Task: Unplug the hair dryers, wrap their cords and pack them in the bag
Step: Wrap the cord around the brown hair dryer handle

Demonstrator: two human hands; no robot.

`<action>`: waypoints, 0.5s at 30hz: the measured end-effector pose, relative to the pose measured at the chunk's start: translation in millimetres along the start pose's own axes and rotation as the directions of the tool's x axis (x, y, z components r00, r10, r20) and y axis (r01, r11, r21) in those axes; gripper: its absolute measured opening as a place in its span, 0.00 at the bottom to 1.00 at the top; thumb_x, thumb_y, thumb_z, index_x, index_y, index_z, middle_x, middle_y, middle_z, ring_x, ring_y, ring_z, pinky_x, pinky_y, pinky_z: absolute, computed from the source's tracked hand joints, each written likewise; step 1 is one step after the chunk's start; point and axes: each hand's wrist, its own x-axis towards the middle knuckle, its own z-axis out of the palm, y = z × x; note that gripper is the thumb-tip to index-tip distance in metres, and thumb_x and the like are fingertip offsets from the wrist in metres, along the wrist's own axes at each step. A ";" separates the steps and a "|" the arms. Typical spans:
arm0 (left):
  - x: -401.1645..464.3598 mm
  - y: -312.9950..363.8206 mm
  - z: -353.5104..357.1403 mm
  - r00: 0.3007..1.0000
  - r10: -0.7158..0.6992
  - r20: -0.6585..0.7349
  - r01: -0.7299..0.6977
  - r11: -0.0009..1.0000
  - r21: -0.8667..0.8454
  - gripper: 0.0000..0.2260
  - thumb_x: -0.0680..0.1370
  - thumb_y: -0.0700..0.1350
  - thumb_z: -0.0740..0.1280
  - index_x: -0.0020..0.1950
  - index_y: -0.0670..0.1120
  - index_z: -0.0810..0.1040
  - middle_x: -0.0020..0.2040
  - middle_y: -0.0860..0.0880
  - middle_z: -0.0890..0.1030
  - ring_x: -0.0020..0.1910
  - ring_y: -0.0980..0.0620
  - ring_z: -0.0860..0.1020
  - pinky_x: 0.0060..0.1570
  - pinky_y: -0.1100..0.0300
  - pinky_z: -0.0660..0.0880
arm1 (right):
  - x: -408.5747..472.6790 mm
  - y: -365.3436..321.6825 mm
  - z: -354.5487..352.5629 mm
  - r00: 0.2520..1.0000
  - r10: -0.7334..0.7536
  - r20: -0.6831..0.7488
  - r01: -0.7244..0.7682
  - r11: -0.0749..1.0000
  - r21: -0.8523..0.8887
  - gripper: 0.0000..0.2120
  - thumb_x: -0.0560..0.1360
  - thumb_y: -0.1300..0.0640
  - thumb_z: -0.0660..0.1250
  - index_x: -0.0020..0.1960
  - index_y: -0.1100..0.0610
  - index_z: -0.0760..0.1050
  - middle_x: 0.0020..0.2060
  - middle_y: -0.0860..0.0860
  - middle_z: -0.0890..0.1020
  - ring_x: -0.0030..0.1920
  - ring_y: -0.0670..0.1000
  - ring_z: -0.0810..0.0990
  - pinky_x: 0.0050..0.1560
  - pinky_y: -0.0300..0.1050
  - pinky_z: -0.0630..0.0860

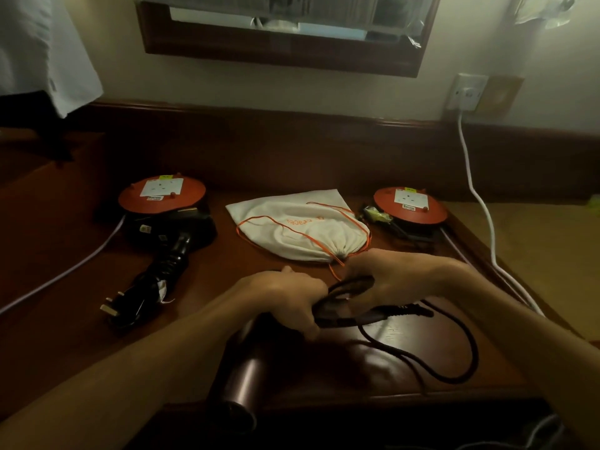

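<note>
**Cord being wound in front of the bag**

In front of the white drawstring bag [297, 227], cinched shut on the bench [81, 319] with its contents hidden, the left hand [285, 298] gripped the near hair dryer [242, 378] while the right hand [389, 277] clasped its looped cord [454, 368]. Left of the bag lay the second hair dryer [168, 251], cord wrapped.
</note>
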 end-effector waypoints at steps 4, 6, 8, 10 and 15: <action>-1.7 -8.0 -5.5 0.994 0.098 -0.042 -0.101 0.991 -0.089 0.21 0.72 0.54 0.78 0.62 0.51 0.77 0.46 0.57 0.79 0.48 0.53 0.78 0.52 0.57 0.73 | 10.6 5.3 14.9 0.996 -0.009 -0.089 0.007 1.000 -0.024 0.26 0.65 0.37 0.78 0.56 0.49 0.77 0.52 0.47 0.82 0.52 0.51 0.81 0.55 0.58 0.81; -5.7 -13.2 -2.6 0.989 0.125 -0.082 -0.127 0.992 -0.011 0.26 0.72 0.59 0.76 0.66 0.51 0.75 0.50 0.57 0.81 0.54 0.53 0.79 0.74 0.51 0.62 | 12.1 11.7 22.2 0.995 -0.043 -0.094 0.044 0.999 0.003 0.24 0.64 0.39 0.79 0.53 0.49 0.77 0.49 0.48 0.82 0.48 0.51 0.81 0.51 0.57 0.81; -9.5 -17.2 3.3 0.975 0.183 -0.128 -0.163 0.975 0.148 0.27 0.75 0.62 0.71 0.70 0.51 0.73 0.50 0.55 0.83 0.56 0.54 0.80 0.78 0.47 0.33 | 13.8 17.4 29.2 0.991 -0.046 -0.128 0.047 0.999 0.004 0.22 0.64 0.41 0.81 0.50 0.49 0.75 0.47 0.49 0.81 0.46 0.51 0.79 0.49 0.54 0.79; -13.2 -21.1 8.7 0.964 0.217 -0.157 -0.189 0.966 0.176 0.30 0.77 0.65 0.67 0.75 0.52 0.69 0.49 0.56 0.82 0.54 0.56 0.79 0.79 0.49 0.33 | 16.6 22.9 34.9 0.985 -0.037 -0.168 0.040 0.999 0.019 0.25 0.63 0.39 0.81 0.51 0.50 0.75 0.48 0.49 0.81 0.47 0.52 0.80 0.51 0.56 0.80; -14.7 -25.2 12.8 0.963 0.206 -0.176 -0.175 0.969 0.175 0.28 0.76 0.70 0.64 0.73 0.59 0.70 0.46 0.58 0.80 0.52 0.54 0.78 0.72 0.49 0.63 | 6.9 40.2 23.2 0.993 0.012 -0.115 0.005 0.990 0.144 0.26 0.68 0.30 0.70 0.49 0.52 0.80 0.44 0.53 0.82 0.44 0.49 0.80 0.46 0.51 0.77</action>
